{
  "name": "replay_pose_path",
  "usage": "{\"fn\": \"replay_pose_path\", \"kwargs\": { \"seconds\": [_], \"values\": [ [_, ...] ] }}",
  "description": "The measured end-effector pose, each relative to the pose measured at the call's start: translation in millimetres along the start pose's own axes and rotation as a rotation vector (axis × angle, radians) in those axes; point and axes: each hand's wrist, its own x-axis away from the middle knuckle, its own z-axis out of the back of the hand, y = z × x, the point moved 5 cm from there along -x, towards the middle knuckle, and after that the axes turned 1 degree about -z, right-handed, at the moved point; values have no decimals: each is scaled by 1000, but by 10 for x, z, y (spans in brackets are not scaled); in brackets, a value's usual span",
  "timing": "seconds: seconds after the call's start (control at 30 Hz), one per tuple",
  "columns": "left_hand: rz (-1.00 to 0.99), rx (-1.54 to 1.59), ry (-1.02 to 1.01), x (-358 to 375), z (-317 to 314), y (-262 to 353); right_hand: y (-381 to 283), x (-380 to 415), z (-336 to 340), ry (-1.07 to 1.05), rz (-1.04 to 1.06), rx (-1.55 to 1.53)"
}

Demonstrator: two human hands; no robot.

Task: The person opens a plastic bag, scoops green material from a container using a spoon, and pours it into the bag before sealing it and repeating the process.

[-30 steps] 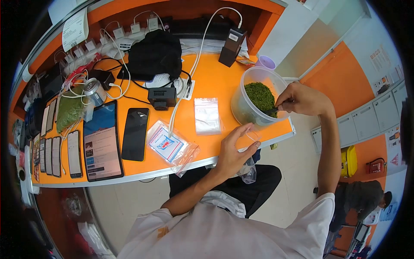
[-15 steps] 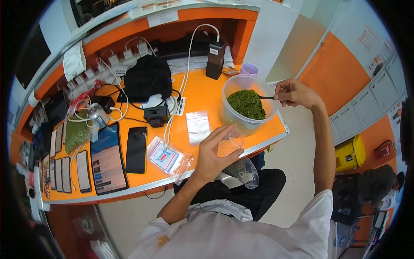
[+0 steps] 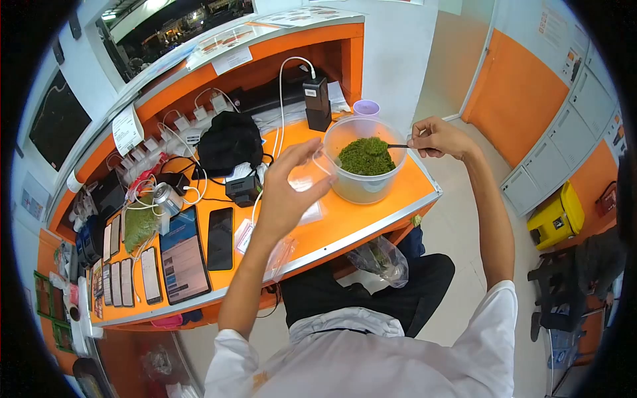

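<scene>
A clear plastic tub [image 3: 361,192] stands near the right end of the orange table, part filled with finely cut green herb [image 3: 363,159]. My right hand [image 3: 443,138], closed on the dark handle of a spoon [image 3: 398,146], is just right of the tub's rim. The spoon reaches over the rim; its bowl is hidden by green herb. My left hand [image 3: 292,189] is at the tub's left side, thumb and fingers curved around a small clear plastic bag [image 3: 321,163] with a pale edge. The bag's transparent body is hard to make out against the tub.
Flat zip bags [image 3: 310,211] lie behind my left hand. Along the left are a tablet [image 3: 182,259], a black phone [image 3: 220,239], several other phones, a can [image 3: 167,198] and a bag of green herb [image 3: 141,222]. A purple cup [image 3: 366,107] stands behind the tub.
My left hand has moved up and left with the clear bag, from the table's front edge to beside the tub. My right hand still holds the spoon. The camera view has shifted.
</scene>
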Motion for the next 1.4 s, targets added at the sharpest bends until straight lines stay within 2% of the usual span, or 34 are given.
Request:
{"fn": "replay_pose_path", "kwargs": {
  "seconds": [0.1,0.27,0.4,0.47,0.57,0.9,1.2,1.3,1.37,1.4],
  "values": [
    [-85,-102,-35,-262,-5,-18,35,22,9,62,11,-11],
    [-159,-194,-178,-629,-113,-202,14,34,-28,-2,32,-34],
    [-161,-203,-249,-739,-206,-222,9,8,-9,70,56,-47],
    [-211,-172,-288,-801,-267,-313,-39,26,-57,-28,82,-44],
    [-208,-185,-339,-859,-299,-329,-84,43,-5,41,126,-50],
    [-315,-245,-317,-961,-402,-429,-354,91,89,80,200,22],
    [-419,-322,-307,-999,-655,-336,-685,-138,-205,112,277,195],
    [-513,-383,-287,-1003,-694,-245,-799,-177,-305,113,373,227],
    [-451,-381,-289,-1018,-650,-179,-902,-161,-312,273,555,555],
    [-451,-381,-289,-1029,-619,-152,-953,-129,-322,273,555,555]
  ]
}}
